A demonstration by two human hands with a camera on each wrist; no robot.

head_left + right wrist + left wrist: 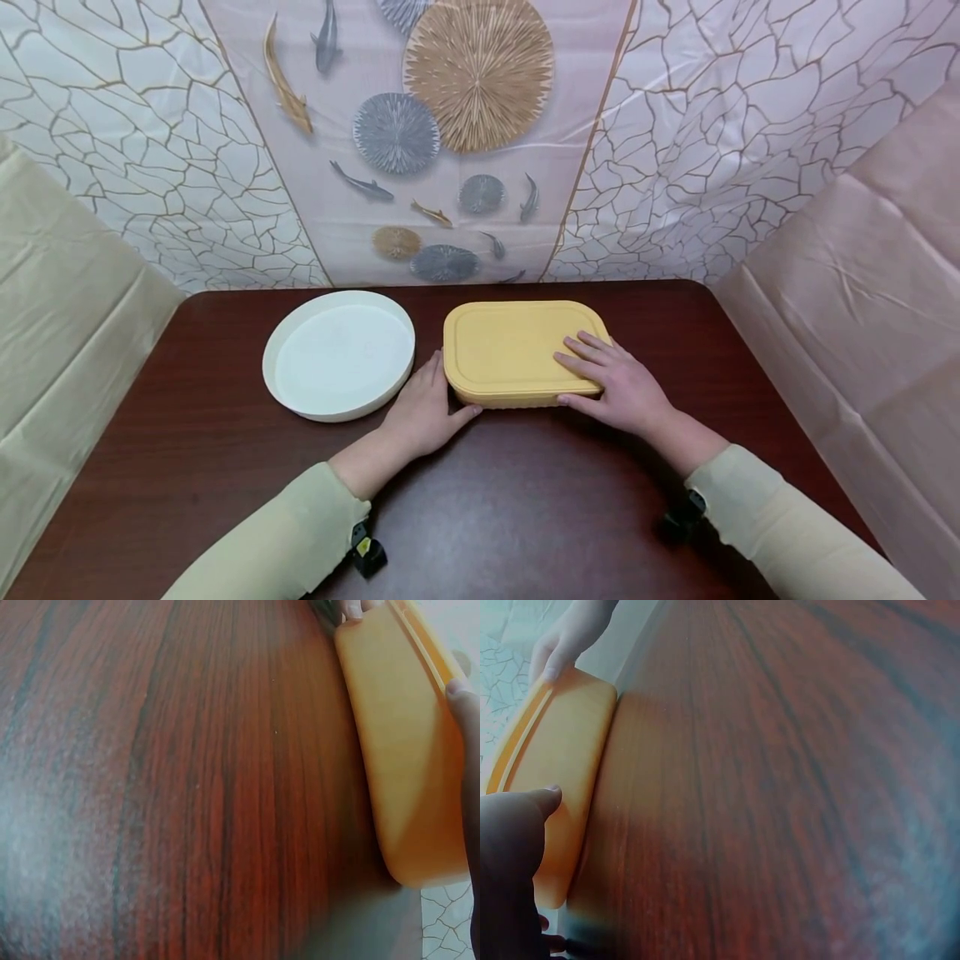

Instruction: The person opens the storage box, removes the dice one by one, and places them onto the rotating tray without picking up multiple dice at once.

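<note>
A yellow lidded box (517,346) lies at the back middle of the table, its lid on. My left hand (423,414) holds its left end, thumb (549,799) on the front wall and fingers along the left side. Across the lid's right part spread the fingers of my right hand (618,383), with the thumb at the front edge. In the right wrist view the box (405,750) rests on the wood, the right thumb near its rim.
A round white tray (341,357) stands left of the box, close to my left hand. The dark wooden table (480,508) ends at a patterned backdrop (480,233), with pale cloth at both sides.
</note>
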